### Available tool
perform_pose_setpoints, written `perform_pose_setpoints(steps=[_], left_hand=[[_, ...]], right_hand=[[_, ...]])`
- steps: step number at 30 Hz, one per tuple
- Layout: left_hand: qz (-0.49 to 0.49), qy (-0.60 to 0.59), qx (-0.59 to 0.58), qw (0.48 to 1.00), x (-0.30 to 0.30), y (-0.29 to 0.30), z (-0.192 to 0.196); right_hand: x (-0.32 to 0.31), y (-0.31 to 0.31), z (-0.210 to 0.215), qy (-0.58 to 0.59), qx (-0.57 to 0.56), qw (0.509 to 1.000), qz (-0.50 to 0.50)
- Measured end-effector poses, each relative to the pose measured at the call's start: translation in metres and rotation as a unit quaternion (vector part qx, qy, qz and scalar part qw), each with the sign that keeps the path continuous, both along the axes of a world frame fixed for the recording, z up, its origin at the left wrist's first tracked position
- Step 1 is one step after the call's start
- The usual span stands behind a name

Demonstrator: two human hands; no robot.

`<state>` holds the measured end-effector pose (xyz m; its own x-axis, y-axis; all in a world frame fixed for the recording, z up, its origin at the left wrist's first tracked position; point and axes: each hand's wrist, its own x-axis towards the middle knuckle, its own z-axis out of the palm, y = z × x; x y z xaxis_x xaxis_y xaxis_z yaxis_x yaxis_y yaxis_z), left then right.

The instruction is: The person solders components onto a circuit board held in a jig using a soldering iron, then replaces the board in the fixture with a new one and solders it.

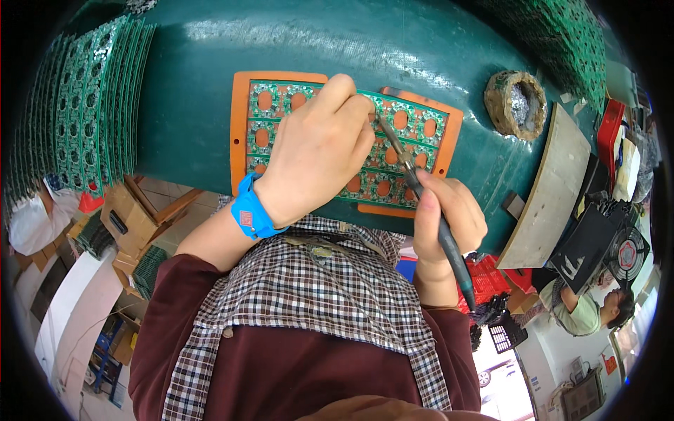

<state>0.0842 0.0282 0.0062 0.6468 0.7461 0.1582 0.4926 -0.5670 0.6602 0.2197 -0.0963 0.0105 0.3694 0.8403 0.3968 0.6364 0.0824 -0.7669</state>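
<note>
Right now the green circuit panel (pixel 393 144) lies in an orange fixture (pixel 242 119) on the dark green bench (pixel 196 77), directly in front of the person. The left hand (pixel 316 151) rests on the panel's middle, fingers curled and pinched together near the top; whether they grip anything I cannot tell. The right hand (pixel 446 214) is clenched around a soldering iron (pixel 421 189), its tip meeting the panel just beside the left fingertips. A blue wrist strap (pixel 250 210) circles the left wrist. Further out, a round solder-cleaning pot (pixel 516 104) sits to the right, and stacked green boards (pixel 91 105) stand at the left.
</note>
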Motion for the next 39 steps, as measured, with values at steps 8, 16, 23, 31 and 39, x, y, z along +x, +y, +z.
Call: perform_pose_setpoints(steps=[8,16,23,31,39], left_hand=[[-0.029,-0.017,-0.022,0.999,-0.018,-0.02,0.001],[-0.033,0.003,-0.046,0.998,-0.016,-0.02,0.002],[-0.036,-0.038,-0.045,0.998,-0.037,-0.037,0.003],[-0.052,-0.006,-0.016,0.999,-0.037,-0.046,0.001],[-0.075,0.009,-0.016,0.997,-0.036,-0.048,0.0]], right_hand=[[-0.001,-0.024,-0.002,-0.019,0.028,0.999,0.038],[-0.009,-0.025,0.0,-0.021,-0.002,0.999,0.043],[-0.011,-0.044,0.001,-0.004,0.038,0.999,0.011],[-0.011,-0.05,-0.007,-0.017,0.037,0.998,0.04],[-0.017,-0.051,-0.008,-0.029,0.029,0.998,0.045]])
